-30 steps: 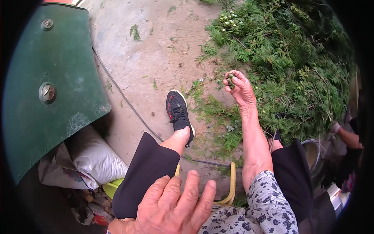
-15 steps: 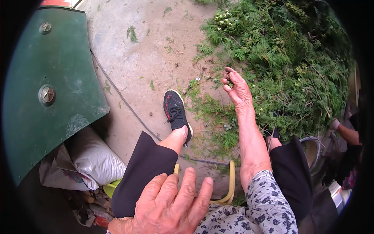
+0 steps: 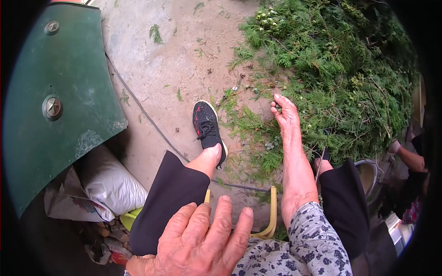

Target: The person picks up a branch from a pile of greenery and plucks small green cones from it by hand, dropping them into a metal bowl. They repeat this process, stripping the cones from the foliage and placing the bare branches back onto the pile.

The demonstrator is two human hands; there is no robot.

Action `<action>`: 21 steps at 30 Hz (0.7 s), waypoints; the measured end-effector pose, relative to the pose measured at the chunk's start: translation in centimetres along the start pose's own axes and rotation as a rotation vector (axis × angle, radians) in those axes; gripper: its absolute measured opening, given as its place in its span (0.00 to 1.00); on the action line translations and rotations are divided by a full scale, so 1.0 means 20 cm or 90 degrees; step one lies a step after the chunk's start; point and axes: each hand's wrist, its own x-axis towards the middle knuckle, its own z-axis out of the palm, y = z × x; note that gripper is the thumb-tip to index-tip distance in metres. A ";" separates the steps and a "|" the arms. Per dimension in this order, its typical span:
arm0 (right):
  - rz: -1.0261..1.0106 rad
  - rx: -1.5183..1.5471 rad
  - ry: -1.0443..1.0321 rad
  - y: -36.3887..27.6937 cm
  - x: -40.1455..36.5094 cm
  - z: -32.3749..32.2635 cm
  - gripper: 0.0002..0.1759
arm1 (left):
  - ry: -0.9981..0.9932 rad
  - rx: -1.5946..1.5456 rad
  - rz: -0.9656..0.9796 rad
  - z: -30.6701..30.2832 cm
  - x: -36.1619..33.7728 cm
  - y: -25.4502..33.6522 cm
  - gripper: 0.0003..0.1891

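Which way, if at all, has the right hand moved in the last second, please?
Yes. Against the black shoe, the right hand has dropped in the view, back toward the person; its fingertips now sit barely above the shoe's toe.

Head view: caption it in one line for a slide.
Seated person's right hand held out beside a heap of conifer cuttings on concrete; left hand rests open on the lap.

right hand [image 3: 286, 115] | dropped nearer green cuttings [image 3: 331, 69]; cones out of sight

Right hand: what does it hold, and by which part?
It cannot be told: the right hand curls its fingers beside the green branches, hiding anything pinched.
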 end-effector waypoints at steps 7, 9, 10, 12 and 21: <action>-0.342 -0.642 0.024 0.16 0.14 0.09 0.10 | 0.025 0.001 0.010 0.02 -0.01 -0.01 0.21; -0.495 -0.717 0.020 0.20 0.19 0.14 0.11 | 0.015 0.000 0.005 0.01 0.00 -0.01 0.21; -0.651 -0.788 0.020 0.21 0.19 0.16 0.12 | 0.005 -0.004 0.002 0.00 0.01 -0.01 0.22; -0.580 -0.814 -0.006 0.23 0.21 0.17 0.13 | -0.082 -0.018 -0.030 -0.07 0.06 0.02 0.21; 0.015 -0.040 -0.302 0.03 0.00 0.15 0.09 | -0.082 -0.038 -0.037 -0.04 0.03 0.00 0.21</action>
